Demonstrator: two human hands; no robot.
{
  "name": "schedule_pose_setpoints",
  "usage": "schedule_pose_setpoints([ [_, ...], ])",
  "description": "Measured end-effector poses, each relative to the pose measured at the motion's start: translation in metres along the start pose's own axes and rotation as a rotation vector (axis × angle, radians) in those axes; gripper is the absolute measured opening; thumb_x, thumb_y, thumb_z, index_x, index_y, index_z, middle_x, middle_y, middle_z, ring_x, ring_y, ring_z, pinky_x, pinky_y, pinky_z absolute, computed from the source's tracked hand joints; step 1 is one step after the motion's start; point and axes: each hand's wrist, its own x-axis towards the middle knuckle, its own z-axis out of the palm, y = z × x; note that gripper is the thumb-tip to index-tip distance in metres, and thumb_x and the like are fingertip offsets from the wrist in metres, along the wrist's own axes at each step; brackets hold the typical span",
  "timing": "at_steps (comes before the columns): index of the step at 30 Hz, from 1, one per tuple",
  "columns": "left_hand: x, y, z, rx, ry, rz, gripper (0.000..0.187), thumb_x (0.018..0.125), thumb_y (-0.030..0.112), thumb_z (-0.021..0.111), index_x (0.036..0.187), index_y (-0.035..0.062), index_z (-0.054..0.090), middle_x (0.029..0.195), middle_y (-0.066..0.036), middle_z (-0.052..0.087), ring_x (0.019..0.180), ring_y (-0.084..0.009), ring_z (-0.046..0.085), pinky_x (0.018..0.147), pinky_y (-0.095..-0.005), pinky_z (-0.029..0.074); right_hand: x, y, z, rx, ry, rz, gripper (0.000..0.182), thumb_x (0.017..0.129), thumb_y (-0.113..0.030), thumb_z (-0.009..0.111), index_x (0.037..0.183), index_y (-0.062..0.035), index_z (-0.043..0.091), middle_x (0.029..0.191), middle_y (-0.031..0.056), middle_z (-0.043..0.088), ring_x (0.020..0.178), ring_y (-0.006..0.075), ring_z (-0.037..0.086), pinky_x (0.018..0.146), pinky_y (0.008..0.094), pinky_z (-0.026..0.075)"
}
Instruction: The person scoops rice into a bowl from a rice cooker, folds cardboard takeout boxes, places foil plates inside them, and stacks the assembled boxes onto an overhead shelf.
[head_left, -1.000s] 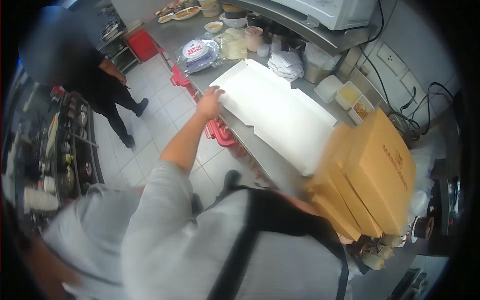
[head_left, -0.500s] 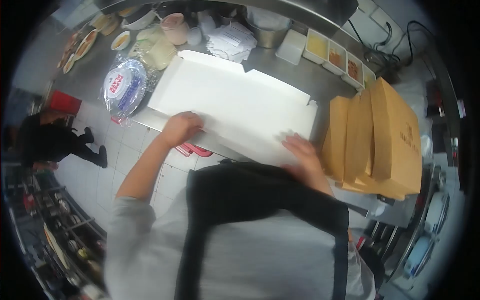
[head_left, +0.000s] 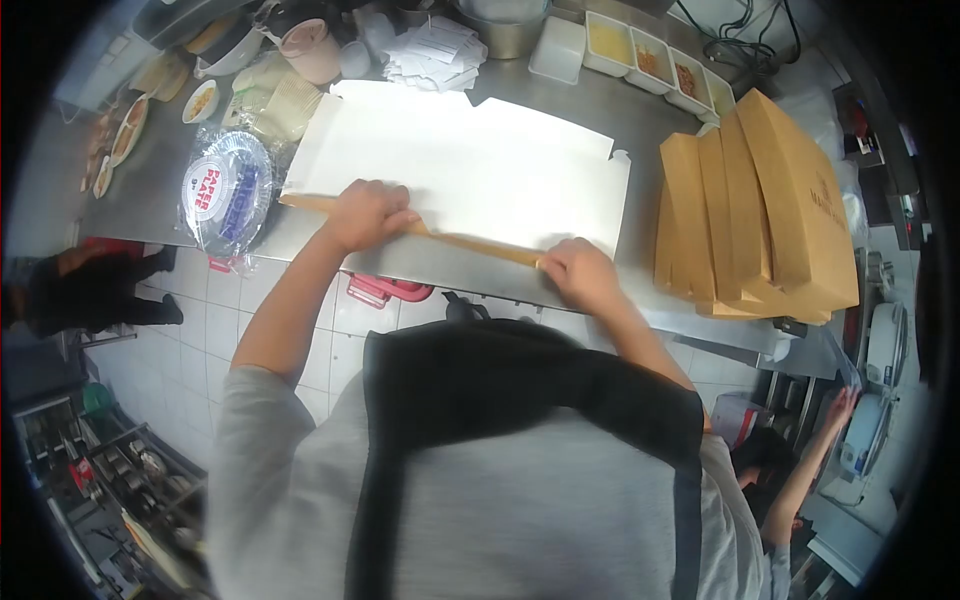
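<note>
A flat cardboard box, white inside with notched far corners, lies on the steel counter in front of me. Along its near edge a narrow brown flap is folded up. My left hand is closed on this edge left of the middle, thumb lying along the flap. Near the right end, my right hand pinches the same flap between thumb and fingers. To the right, several folded brown boxes stand stacked upright on the counter.
A wrapped pack of paper plates lies left of the box. Behind it are a pile of paper slips and white containers of ingredients. One person is at the far left; another person's arm shows at lower right.
The near edge has gone from lying flat to a raised brown flap. My right hand has closed from open fingers into a pinch on it. A person's arm has appeared at lower right.
</note>
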Motion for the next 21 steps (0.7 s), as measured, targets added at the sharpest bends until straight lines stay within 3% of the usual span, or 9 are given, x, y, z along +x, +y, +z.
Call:
schedule_pose_setpoints([
  [3,0.004,0.001,0.001,0.153,-0.038,-0.054,0.036,0.087,0.047,0.055,0.105,0.0163,0.06,0.111,-0.012,0.062,0.11,-0.0303,0.054,0.089,-0.045,0.041,0.013,-0.009,-0.015,0.122,-0.137,0.221,0.029,0.087,-0.033,0.058,0.078,-0.0058,0.063,0.08,0.0124,0.064,0.081,0.0334,0.061,0.069,0.0442,0.046],
  [6,0.007,-0.003,0.03,0.323,0.231,-0.044,0.052,0.088,0.053,0.051,0.13,0.0228,0.048,0.139,-0.011,0.042,0.135,-0.031,0.03,0.105,-0.0524,0.028,0.015,-0.008,-0.014,0.167,-0.084,0.244,0.029,0.085,-0.036,0.062,0.087,-0.0069,0.06,0.08,0.0115,0.065,0.077,0.0308,0.061,0.07,0.0415,0.047],
  [10,0.009,-0.001,0.036,0.297,0.116,-0.151,0.063,0.088,0.055,0.05,0.143,0.0287,0.034,0.15,-0.009,0.025,0.143,-0.0297,0.013,0.11,-0.0595,0.015,0.019,-0.002,-0.019,0.367,-0.186,0.349,0.031,0.082,-0.035,0.069,0.093,-0.0071,0.059,0.084,0.0101,0.064,0.079,0.0264,0.061,0.072,0.0379,0.047],
  [13,0.01,0.009,0.022,0.264,0.121,-0.184,0.063,0.086,0.05,0.055,0.142,0.0285,0.037,0.15,-0.009,0.026,0.143,-0.0321,0.013,0.109,-0.0611,0.015,0.006,0.012,-0.014,0.508,0.109,0.138,0.031,0.08,-0.031,0.072,0.095,-0.0064,0.06,0.093,0.0091,0.064,0.086,0.0258,0.059,0.078,0.0358,0.046],
  [17,-0.012,0.043,0.012,0.162,0.361,-0.189,0.061,0.08,0.037,0.066,0.137,0.0243,0.045,0.148,-0.011,0.028,0.141,-0.0376,0.016,0.108,-0.0614,0.017,-0.04,-0.077,-0.128,0.563,0.302,-0.412,0.024,0.082,-0.022,0.068,0.093,-0.003,0.06,0.096,0.0089,0.061,0.094,0.0235,0.058,0.082,0.0337,0.045],
  [18,-0.019,0.052,0.009,0.135,0.43,-0.176,0.06,0.079,0.034,0.068,0.135,0.023,0.047,0.148,-0.012,0.028,0.14,-0.0392,0.016,0.107,-0.061,0.018,-0.053,-0.098,-0.157,0.455,0.333,-0.595,0.032,0.084,-0.033,0.067,0.089,-0.0025,0.06,0.092,0.0084,0.062,0.089,0.025,0.059,0.077,0.0343,0.045],
  [19,-0.026,0.062,0.008,0.123,0.472,-0.16,0.058,0.078,0.031,0.069,0.132,0.022,0.049,0.147,-0.013,0.029,0.14,-0.0402,0.017,0.107,-0.0601,0.019,-0.071,-0.121,-0.183,0.495,0.334,-0.667,0.042,0.062,-0.039,0.08,0.081,-0.0084,0.059,0.084,0.005,0.06,0.081,0.0261,0.058,0.077,0.0347,0.041],
  [20,-0.034,0.07,0.006,0.109,0.518,-0.144,0.056,0.078,0.028,0.07,0.13,0.0209,0.051,0.147,-0.013,0.03,0.139,-0.0412,0.018,0.107,-0.0592,0.02,-0.077,-0.127,-0.191,0.46,0.454,-0.903,0.058,0.079,-0.063,0.061,0.075,-0.0053,0.061,0.082,0.0079,0.064,0.075,0.0265,0.061,0.068,0.0396,0.045],
  [21,-0.039,0.078,0.007,0.093,0.567,-0.127,0.054,0.077,0.025,0.071,0.128,0.0198,0.053,0.146,-0.014,0.031,0.138,-0.0422,0.019,0.107,-0.0583,0.021,-0.088,-0.136,-0.201,0.441,0.465,-0.924,0.056,0.081,-0.062,0.059,0.072,-0.0064,0.061,0.08,0.0067,0.064,0.073,0.0261,0.062,0.068,0.0406,0.044],
])
